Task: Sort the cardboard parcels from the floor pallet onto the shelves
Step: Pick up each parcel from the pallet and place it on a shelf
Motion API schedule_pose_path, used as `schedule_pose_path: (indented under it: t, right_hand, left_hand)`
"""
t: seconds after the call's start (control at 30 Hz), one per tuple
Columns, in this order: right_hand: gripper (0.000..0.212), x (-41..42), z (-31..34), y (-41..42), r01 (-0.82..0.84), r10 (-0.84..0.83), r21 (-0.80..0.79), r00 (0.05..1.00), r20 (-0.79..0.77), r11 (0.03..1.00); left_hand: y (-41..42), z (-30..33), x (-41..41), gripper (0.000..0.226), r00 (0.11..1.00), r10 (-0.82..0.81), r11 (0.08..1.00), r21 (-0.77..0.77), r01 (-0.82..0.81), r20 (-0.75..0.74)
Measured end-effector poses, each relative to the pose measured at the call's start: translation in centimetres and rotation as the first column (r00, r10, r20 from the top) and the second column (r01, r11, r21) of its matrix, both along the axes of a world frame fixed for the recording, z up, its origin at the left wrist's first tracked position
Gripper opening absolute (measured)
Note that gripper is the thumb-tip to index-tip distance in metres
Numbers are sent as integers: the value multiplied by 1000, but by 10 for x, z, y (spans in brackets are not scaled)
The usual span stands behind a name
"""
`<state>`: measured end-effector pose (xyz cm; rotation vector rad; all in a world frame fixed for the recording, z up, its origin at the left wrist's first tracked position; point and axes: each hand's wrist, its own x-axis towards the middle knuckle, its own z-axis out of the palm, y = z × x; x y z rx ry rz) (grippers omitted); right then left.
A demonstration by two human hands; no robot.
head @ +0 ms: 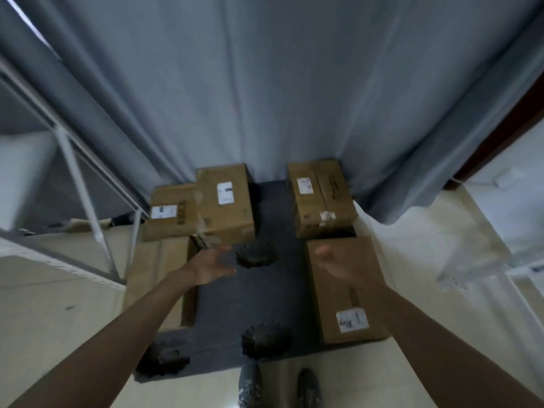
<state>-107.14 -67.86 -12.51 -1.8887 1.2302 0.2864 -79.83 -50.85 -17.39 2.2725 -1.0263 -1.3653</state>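
Below, both empty hands [210, 265] [334, 262] reach over the lengthwise near-right parcel [347, 293].

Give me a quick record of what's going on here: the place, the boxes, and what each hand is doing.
place: dark pallet on a pale floor, grey curtain behind
boxes: four plain on the pallet, near-right box, far-right box, far-left box, low box beside it; flat cardboard lies near left
left hand: open, reaching forward, holding nothing
right hand: open, over the near-right box; contact unclear
shelves: white frame at left
feet: shoes at the pallet's near edge
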Motion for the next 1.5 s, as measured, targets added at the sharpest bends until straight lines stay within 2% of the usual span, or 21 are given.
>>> schedule_pose_path:
  t: [0.07,0.17,0.23,0.37,0.5,0.67,0.83,1.0,1.13,1.3,1.5]
  right_hand:
    - [34,22,31,7,-69,69,-45,997,19,997]
    - [33,69,71,18,-235,242,-84,966,87,968]
    - [31,95,91,31,-331,345,-118,931,121,936]
    - [33,136,130,76,-460,481,-153,861,163,875]
    - [36,175,165,128,-609,658,-270,735,160,746]
    - [37,235,225,211,-739,800,-315,583,145,596]
    - [39,292,274,312,-799,883,-376,431,186,470]
    - [39,352,289,421,-848,928,-376,329,177,372]
    - [38,405,293,510,-869,942,-368,277,192,330]
    - [43,461,290,605,-884,951,-355,254,178,303]
    - [48,527,280,664,-887,952,-348,274,133,304]
  left_hand:
    - [22,39,11,63,999,30,1000,-3,-30,32]
    - [59,93,23,57,983,55,998,-24,-52,173]
    - [89,122,30,62,958,87,995,-61,-73,275]
    - [163,172,37,73,924,175,984,-93,-152,341]
    - [241,220,38,78,861,289,957,-107,-270,418]
    - [341,282,46,71,766,400,911,-125,-393,503]
    - [438,331,70,68,658,518,841,-183,-510,547]
    - [540,349,100,67,599,547,806,-174,-566,585]
    - [629,360,130,67,565,568,774,-154,-615,599]
    - [727,373,173,66,547,581,738,-106,-667,602]
    - [779,365,235,66,559,597,732,-105,-673,576]
